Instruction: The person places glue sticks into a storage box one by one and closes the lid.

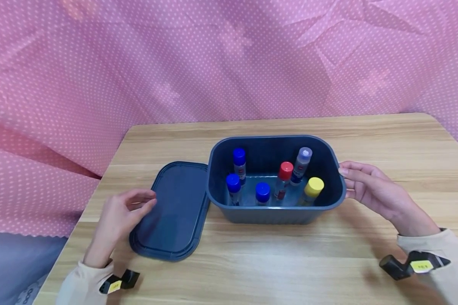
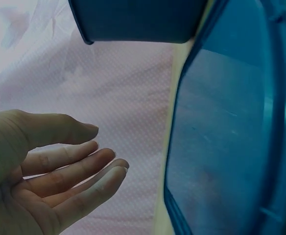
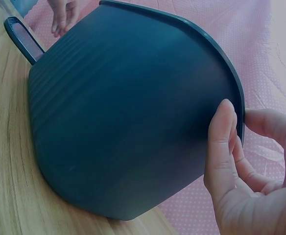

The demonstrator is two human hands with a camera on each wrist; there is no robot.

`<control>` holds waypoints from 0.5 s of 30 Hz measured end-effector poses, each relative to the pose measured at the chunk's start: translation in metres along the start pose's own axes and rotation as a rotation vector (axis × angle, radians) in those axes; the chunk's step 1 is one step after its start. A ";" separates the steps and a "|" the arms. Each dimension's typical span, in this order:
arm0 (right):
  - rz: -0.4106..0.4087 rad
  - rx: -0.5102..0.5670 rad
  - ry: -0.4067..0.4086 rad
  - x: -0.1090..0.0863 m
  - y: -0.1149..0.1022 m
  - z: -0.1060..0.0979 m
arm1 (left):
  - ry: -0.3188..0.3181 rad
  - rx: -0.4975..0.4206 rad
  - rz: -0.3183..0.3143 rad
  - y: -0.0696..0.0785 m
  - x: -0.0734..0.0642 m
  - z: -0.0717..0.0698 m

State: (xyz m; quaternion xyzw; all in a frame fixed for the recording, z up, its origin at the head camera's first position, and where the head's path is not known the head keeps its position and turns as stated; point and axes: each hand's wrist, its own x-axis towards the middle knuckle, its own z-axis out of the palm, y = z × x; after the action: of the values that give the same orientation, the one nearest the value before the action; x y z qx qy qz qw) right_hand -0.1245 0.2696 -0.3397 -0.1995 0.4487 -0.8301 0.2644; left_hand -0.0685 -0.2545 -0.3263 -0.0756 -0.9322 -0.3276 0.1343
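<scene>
My right hand (image 1: 378,195) pinches the right-end rim of a dark blue plastic storage box (image 1: 271,216), its thumb at the rim and other fingers against the outer wall. Inside the box stand several small bottles: some with blue caps (image 1: 239,156), one with a red cap (image 1: 286,170), one with a yellow cap (image 1: 314,186), and one with a clear top (image 1: 304,155). The matching lid (image 1: 171,207) lies on the table left of the box. Over the lid's left edge hovers my left hand (image 1: 118,218), fingers loosely bent and holding nothing, as the left wrist view confirms.
The wooden table (image 1: 282,262) runs beneath everything, its far edge behind the box. A pink dotted cloth (image 1: 229,63) hangs behind and at the left. Black wrist devices (image 1: 416,264) sit on both sleeves.
</scene>
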 end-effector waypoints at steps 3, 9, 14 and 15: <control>0.001 0.001 0.002 0.000 0.000 0.000 | -0.009 0.031 -0.021 -0.005 -0.004 0.000; 0.002 -0.002 0.011 -0.001 0.000 0.001 | -0.009 0.037 -0.037 -0.013 -0.008 0.001; 0.004 -0.006 0.015 0.000 -0.001 0.001 | -0.027 0.042 -0.062 -0.019 -0.012 0.002; 0.003 -0.004 0.012 0.000 -0.001 0.001 | -0.026 0.046 -0.065 -0.020 -0.012 0.002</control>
State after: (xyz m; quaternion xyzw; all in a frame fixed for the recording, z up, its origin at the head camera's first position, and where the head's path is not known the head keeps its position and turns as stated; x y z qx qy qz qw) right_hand -0.1237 0.2695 -0.3385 -0.1942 0.4523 -0.8299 0.2627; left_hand -0.0618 -0.2693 -0.3436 -0.0466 -0.9430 -0.3094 0.1134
